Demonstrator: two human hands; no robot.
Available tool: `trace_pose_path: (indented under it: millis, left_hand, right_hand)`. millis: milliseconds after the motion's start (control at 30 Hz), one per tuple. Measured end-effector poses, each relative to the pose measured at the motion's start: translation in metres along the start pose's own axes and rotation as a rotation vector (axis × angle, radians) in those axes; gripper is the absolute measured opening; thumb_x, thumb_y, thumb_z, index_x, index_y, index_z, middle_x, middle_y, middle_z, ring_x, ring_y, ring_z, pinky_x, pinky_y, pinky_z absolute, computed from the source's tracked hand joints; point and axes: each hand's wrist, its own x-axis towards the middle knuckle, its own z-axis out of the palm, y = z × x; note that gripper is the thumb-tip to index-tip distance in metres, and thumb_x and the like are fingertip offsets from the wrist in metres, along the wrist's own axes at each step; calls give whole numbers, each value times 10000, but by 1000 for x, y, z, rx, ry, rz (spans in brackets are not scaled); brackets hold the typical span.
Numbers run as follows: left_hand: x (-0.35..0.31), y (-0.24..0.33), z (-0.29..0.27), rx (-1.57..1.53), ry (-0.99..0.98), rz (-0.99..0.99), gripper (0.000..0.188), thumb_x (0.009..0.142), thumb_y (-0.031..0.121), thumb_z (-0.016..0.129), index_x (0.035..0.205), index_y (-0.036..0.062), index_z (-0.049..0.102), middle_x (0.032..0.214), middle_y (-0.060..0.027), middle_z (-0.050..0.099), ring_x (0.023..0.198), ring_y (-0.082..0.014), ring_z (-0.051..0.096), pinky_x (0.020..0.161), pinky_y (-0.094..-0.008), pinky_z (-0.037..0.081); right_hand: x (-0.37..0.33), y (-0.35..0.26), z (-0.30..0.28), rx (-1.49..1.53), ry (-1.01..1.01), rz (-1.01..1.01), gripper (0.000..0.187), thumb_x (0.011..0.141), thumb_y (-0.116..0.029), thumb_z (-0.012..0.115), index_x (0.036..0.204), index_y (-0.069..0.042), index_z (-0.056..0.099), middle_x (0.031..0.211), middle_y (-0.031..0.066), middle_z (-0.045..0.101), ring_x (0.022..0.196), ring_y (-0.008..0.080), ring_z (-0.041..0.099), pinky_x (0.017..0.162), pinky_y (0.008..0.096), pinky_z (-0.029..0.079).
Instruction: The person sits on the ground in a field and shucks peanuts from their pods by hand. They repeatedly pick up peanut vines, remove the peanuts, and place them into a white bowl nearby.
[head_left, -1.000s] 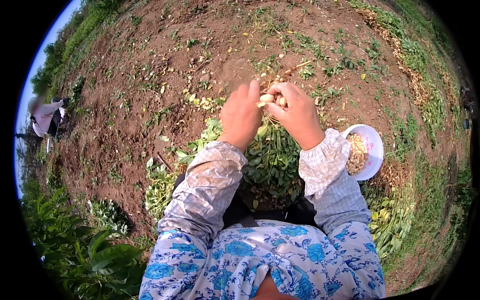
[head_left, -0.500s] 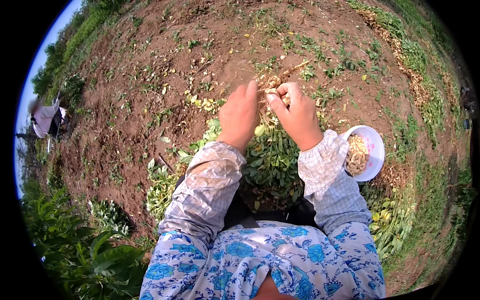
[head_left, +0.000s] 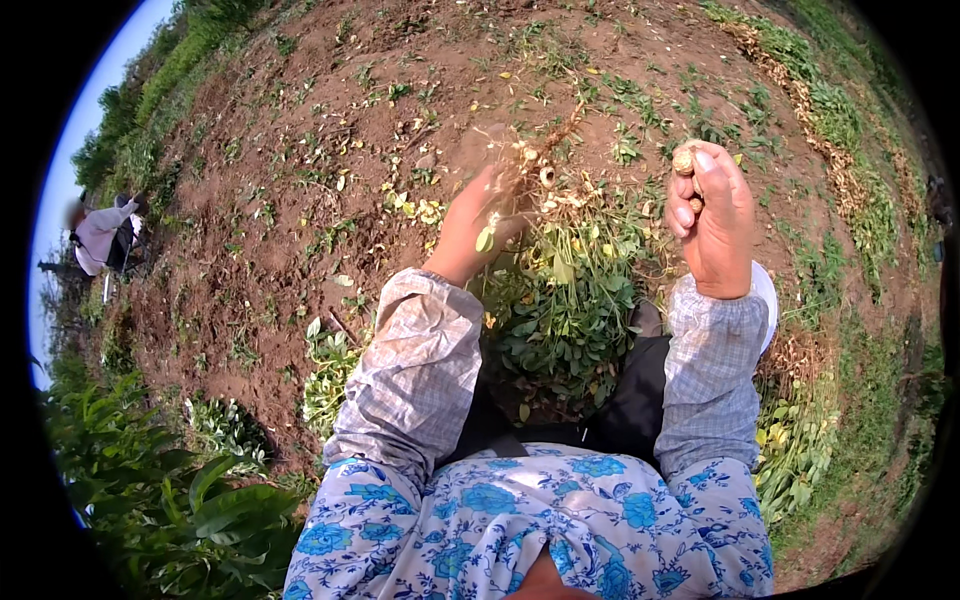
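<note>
Hands (head_left: 718,225) grip knobbly peanuts (head_left: 683,161) and wiry roots (head_left: 571,124).

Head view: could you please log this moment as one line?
left hand: holding peanut plant near its roots; right hand: holding pods, apart from plant; white container: mostly behind right sleeve
</note>
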Motion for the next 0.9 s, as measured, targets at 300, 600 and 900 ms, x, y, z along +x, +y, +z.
trace_pose_path:
  millis: [300, 600, 900]
  left_hand:
    - [-2, 28, -38, -567, -119, -352, 833, 765, 244, 801, 1399, -6, 321, 1403, -185, 441, 1277, -305, 444, 1054, -397, 373]
    - [-20, -31, -66, -759, -77, -108, 484, 875, 179, 640, 1306, 21, 489, 1221, -134, 569, 1122, -242, 560, 907, -392, 499]
    - [-22, 2, -51, -1076, 53, -68, 553, 901, 285, 627, 1351, 20, 445, 1187, -180, 619, 1020, -298, 650, 862, -422, 557]
  right_hand:
    - [-78, 40, -252, -1526, 388, 220, 343, 871, -239, 598, 1126, -10, 592, 1003, 139, 655, 915, 259, 632, 823, 350, 489]
    - [-45, 36, -65, -1324, -95, -50, 336, 854, -219, 614, 1120, -14, 604, 1122, 176, 619, 1083, 329, 576, 944, 389, 432]
    - [-49, 60, 83, -959, -390, -110, 746, 803, -480, 693, 1296, 31, 463, 1236, 208, 526, 1170, 318, 522, 995, 387, 402]
